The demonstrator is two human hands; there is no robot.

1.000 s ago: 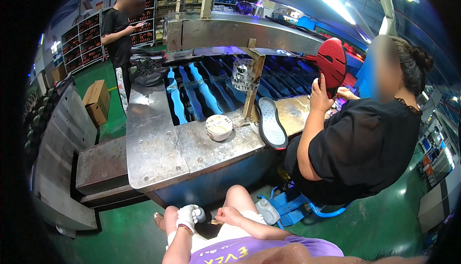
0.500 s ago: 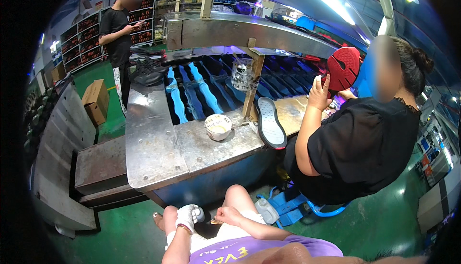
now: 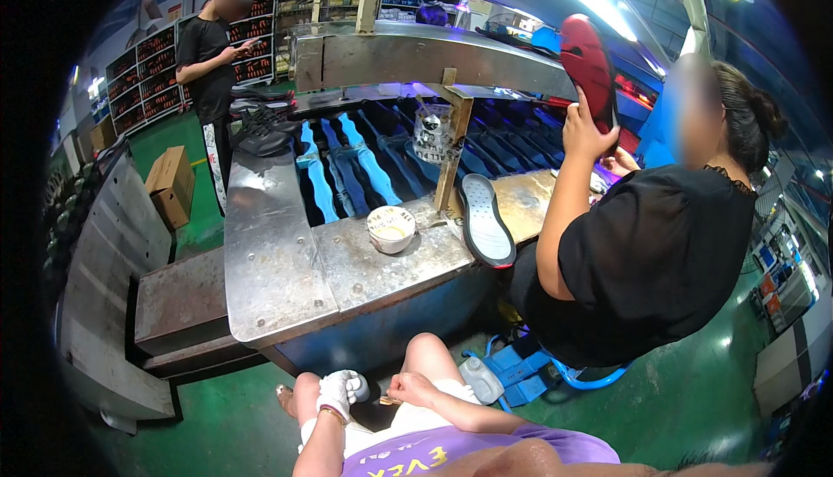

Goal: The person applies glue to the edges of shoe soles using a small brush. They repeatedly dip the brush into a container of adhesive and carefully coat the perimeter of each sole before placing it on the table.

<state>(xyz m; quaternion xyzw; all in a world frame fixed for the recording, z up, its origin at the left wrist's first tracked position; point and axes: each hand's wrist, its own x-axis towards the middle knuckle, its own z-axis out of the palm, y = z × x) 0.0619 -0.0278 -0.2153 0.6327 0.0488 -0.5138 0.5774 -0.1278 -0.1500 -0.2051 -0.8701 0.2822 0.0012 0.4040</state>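
My left hand (image 3: pixel 337 392), in a white glove, rests on my left thigh with its fingers curled. Right beside those fingers is a rounded grey object (image 3: pixel 361 388); I cannot tell whether the hand grips it. My bare right hand (image 3: pixel 413 388) lies over my lap with bent, closed fingers. A small tan thing (image 3: pixel 388 401) shows by its fingertips, too little of it to name. Ahead of me, on the metal bench (image 3: pixel 282 290), stand a white paper bowl (image 3: pixel 391 230) and a shoe sole (image 3: pixel 488 221) with a pale inner face and dark rim.
To my right a seated co-worker (image 3: pixel 651 260) holds up a red and black shoe sole (image 3: pixel 587 56). Blue wavy strips (image 3: pixel 369 165) lie on the conveyor behind the bench. Dark shoes (image 3: pixel 265 130) sit at its left end. Another person (image 3: pixel 208 69) stands beyond, near a cardboard box (image 3: pixel 169 186).
The co-worker on the right has raised and turned the red sole, so it now stands more upright. My own hands stay where they were.
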